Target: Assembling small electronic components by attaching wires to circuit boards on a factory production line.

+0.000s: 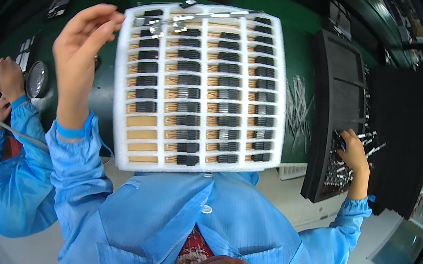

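Left grip (80, 42): raised just off the upper left corner of the white foam tray (115, 143), palm turned partly inward. Fingers curled, thumb drawn in toward the index finger; cannot tell whether the tips meet or pinch anything.

Foam tray: to the right of the left grip, to the left of the right grip, spread in front of the wearer's blue jacket (155, 194). Four columns of narrow slots. Most hold black-headed pieces (189, 54) with tan portions pointing left; some show silver among the black. Below the left grip, toward the wearer, the lowest slots of the nearest column show plain tan strips (143, 134).

Thin silver strip (221, 15): lies slantwise over the tray's far rows, its near end close to the left grip's fingertips. Contact unclear.

Right grip (353, 152): down in the lower part of a black tray (315, 145), fingers bent among small silver pieces (338, 173). Tips partly hidden; cannot tell if closed on one. Silver-and-black rods (375, 150) just right of it.

Left of the right grip, past the black tray: loose bundle of thin pale sticks (297, 106) on the green worktop (303, 50).

Well left of the left grip: a co-worker's hand (10, 79), beside a round silver disc (37, 79).
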{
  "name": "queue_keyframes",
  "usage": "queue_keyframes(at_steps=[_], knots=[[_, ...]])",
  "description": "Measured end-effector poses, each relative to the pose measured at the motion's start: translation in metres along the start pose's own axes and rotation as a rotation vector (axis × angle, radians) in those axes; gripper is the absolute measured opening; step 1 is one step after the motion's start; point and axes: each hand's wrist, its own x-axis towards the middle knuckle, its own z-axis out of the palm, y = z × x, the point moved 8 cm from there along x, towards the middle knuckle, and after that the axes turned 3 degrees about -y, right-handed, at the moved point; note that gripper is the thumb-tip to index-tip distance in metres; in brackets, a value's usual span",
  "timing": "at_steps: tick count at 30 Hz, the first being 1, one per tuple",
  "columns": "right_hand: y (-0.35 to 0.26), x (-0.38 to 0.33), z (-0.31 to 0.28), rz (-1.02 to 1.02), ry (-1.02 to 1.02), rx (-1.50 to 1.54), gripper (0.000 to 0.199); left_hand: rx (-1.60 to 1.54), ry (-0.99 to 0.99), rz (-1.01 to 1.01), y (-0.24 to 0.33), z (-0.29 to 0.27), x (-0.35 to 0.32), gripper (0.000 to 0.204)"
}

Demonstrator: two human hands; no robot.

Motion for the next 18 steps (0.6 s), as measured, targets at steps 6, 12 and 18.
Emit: queue_keyframes(at_steps=[6, 12, 18], knots=[[0.0, 0.003, -0.006, -0.003, 0.004, -0.005, 0.046, 0.518, -0.207, -0.041, -0.051, 0.008, 0.025, 0.03], [0.004, -0.006, -0.02, -0.001, 0.045, -0.087, 0.041, 0.725, -0.358, -0.048, -0.064, 0.039, 0.035, 0.035], [-0.004, -0.033, -0.099, 0.003, 0.498, -0.2, 0.025, 0.443, -0.41, -0.043, -0.03, 0.078, 0.022, 0.037]])
